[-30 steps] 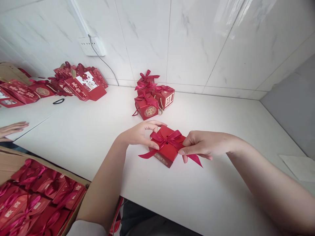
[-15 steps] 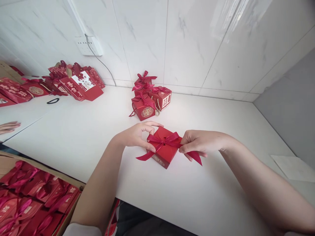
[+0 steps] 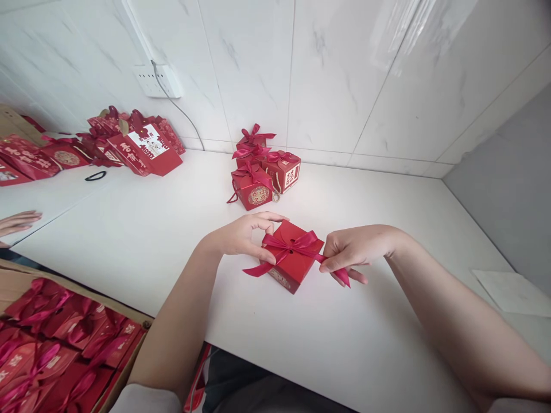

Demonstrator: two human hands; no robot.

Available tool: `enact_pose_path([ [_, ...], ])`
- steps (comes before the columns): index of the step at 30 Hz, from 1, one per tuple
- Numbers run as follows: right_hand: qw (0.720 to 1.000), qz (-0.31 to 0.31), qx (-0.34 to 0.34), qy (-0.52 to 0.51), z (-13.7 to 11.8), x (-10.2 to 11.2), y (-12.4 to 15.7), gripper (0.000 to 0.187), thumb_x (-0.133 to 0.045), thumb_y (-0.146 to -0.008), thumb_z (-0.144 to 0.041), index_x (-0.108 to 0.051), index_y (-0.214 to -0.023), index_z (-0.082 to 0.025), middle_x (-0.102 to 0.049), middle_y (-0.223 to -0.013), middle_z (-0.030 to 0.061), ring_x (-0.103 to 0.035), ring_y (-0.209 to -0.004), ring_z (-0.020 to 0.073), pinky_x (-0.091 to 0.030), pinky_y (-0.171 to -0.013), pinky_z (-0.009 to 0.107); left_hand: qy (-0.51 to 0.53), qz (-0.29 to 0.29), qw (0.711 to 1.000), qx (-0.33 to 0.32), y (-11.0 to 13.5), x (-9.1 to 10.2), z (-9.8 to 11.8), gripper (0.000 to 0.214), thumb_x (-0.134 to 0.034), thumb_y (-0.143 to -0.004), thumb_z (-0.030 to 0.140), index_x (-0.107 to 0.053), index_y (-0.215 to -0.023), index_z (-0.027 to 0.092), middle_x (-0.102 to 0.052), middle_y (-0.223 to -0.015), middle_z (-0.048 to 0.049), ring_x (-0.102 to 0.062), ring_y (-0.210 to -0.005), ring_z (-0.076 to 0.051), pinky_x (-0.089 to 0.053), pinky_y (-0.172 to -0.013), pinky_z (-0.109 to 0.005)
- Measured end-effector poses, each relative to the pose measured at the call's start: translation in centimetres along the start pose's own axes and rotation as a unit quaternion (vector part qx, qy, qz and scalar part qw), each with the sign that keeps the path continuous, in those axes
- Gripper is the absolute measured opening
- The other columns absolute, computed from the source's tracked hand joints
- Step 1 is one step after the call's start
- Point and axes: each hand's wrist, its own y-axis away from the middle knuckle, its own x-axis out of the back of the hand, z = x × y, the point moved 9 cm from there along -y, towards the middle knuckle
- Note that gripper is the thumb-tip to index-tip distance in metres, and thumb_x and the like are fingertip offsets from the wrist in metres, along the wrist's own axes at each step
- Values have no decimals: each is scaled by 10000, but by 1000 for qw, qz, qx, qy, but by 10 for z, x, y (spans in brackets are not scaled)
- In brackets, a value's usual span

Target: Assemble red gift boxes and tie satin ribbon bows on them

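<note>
A red gift box [image 3: 291,277] sits on the white table, with a shiny dark-red ribbon bow [image 3: 293,245] across its lid. My left hand [image 3: 245,236] is at the box's left side, thumb and index finger closing round the bow's left loop. Another finger of it reaches along the box's far edge. To the right of the box, my right hand [image 3: 350,252] pinches the ribbon's right tail, whose pointed end sticks out below the fingers. The left tail hangs loose past my left thumb.
Several red boxes with bows [image 3: 258,186] stand near the tiled wall. More red boxes [image 3: 146,150] and a black loop [image 3: 95,176] lie at left. A carton [image 3: 144,330] of bowed boxes is lower left. Another person's hand [image 3: 20,222] rests at the left edge.
My right hand has moved slightly right, drawing the ribbon's right tail taut and away from the bow. Less of that tail's end hangs below the fingers. My left hand stays at the box.
</note>
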Motion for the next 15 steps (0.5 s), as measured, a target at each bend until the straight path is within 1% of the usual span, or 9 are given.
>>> enact_pose_path([
  [4,1000,-19,14,-5,0,-2,-3,438,-556,-902,-493,-753,-827,-109,-616,-507,19,-444,-422,86,-282,-400,211,-17,-3,1000,-4,1,-2,1,349,-838,-624,435,-638,-800,210,-410,-1512,-63,-354,-1406,-314,-296,-1143,-433],
  [6,1000,-14,7,-6,1,-2,-4,406,-578,-887,-481,-756,-853,-118,-649,-569,35,-493,-477,98,-340,-434,207,-23,0,1000,-7,1,-3,2,367,-831,-626,464,-653,-827,214,-410,-1512,-65,-355,-1405,-317,-301,-1140,-429],
  [7,1000,-2,-6,-2,4,0,-3,381,-595,-874,-472,-756,-858,-127,-669,-613,45,-525,-518,109,-371,-463,210,-24,1,1000,-8,1,-3,2,375,-827,-627,473,-658,-841,217,-411,-1511,-66,-357,-1404,-318,-308,-1135,-427],
  [9,997,47,-55,22,14,8,2,324,-643,-831,-452,-752,-828,-147,-702,-715,62,-581,-606,139,-408,-515,226,-23,4,1000,-10,1,-3,1,395,-828,-621,480,-666,-875,224,-419,-1506,-64,-359,-1403,-319,-323,-1126,-426],
  [11,986,112,-101,68,22,21,13,262,-686,-781,-424,-743,-804,-170,-716,-813,67,-619,-699,184,-412,-538,244,-21,7,1000,-14,1,-2,0,406,-838,-605,470,-663,-878,225,-428,-1500,-63,-349,-1408,-322,-327,-1124,-428],
  [12,980,141,-109,92,22,26,20,235,-699,-763,-408,-742,-830,-186,-716,-863,64,-629,-755,209,-411,-545,251,-20,7,1000,-17,1,-2,0,401,-843,-601,461,-658,-863,220,-430,-1498,-67,-343,-1411,-324,-324,-1126,-431],
  [14,975,177,-84,108,13,32,31,267,-714,-746,-394,-734,-964,-241,-706,-987,43,-623,-895,249,-426,-580,259,-20,9,1000,-20,0,-1,-1,385,-845,-601,451,-646,-822,207,-437,-1491,-80,-341,-1411,-331,-316,-1130,-443],
  [15,976,181,-57,104,7,32,35,288,-713,-751,-408,-726,-999,-261,-695,-1023,30,-608,-941,255,-435,-613,263,-19,9,1000,-21,1,-1,0,379,-842,-605,451,-640,-805,200,-440,-1486,-88,-342,-1409,-335,-312,-1130,-449],
])
